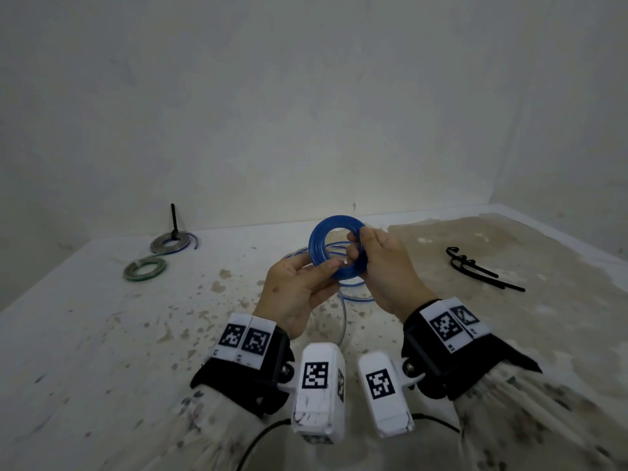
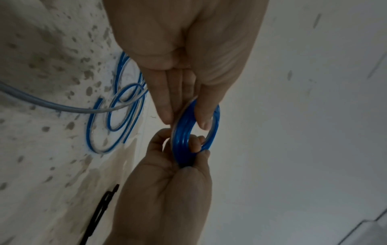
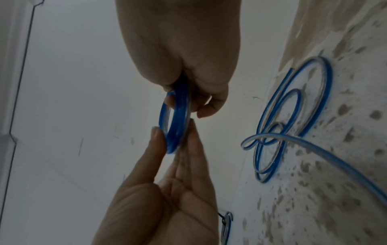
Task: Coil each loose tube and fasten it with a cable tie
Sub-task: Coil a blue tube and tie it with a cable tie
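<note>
The blue tube coil [image 1: 334,248], centre frame, is held upright above the table [image 1: 102,317], pinched by the left hand [image 1: 299,294] below and gripped by the right hand [image 1: 387,270]. Wrist views show its loose tail [image 3: 272,132] looping on the table. Black cable ties [image 1: 475,270] lie right; two finished coils [image 1: 146,268] lie left.

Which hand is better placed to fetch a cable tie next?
Right. The cable ties lie on the right hand's side; the left hand, pinching the blue coil, could hold it.
</note>
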